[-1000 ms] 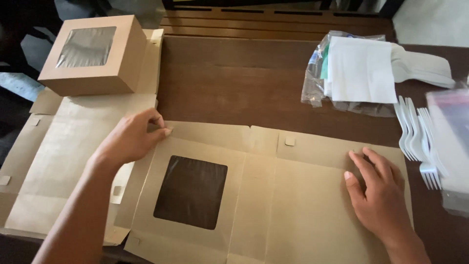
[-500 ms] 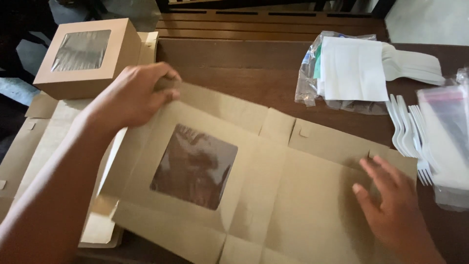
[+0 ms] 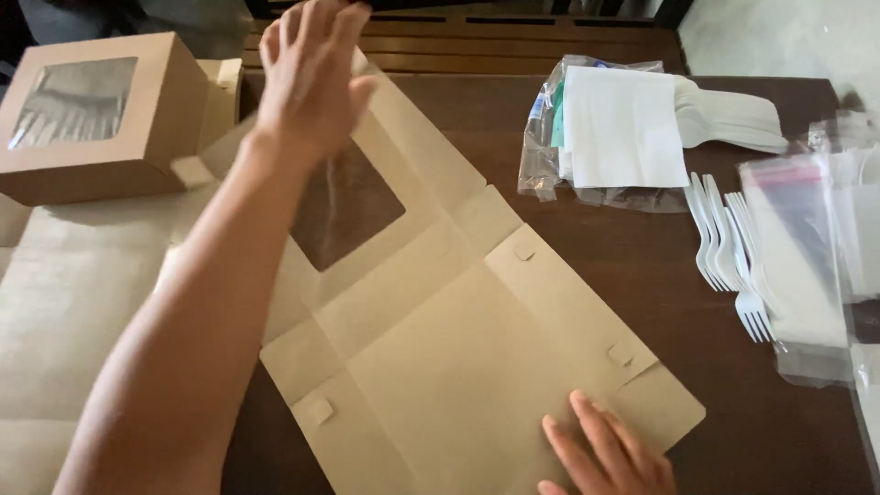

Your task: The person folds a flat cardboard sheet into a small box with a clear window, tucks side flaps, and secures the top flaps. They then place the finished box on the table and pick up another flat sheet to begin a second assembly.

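Flat box blank point(image 3: 477, 339) on dark wood table point(image 3: 587, 247), window flap raised.
Left hand point(image 3: 307, 78) open, fingers spread, lifting flap near far edge; right hand point(image 3: 610, 458) flat, pinning blank at near edge. Forks point(image 3: 729, 252) toward right edge.

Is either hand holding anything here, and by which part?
The left hand lifts the flat cardboard box blank by the far edge of its windowed flap. The right hand only presses flat on the blank's near panel.

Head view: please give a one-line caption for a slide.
Left hand lifts the windowed flap of a flat cardboard box; right hand presses it.
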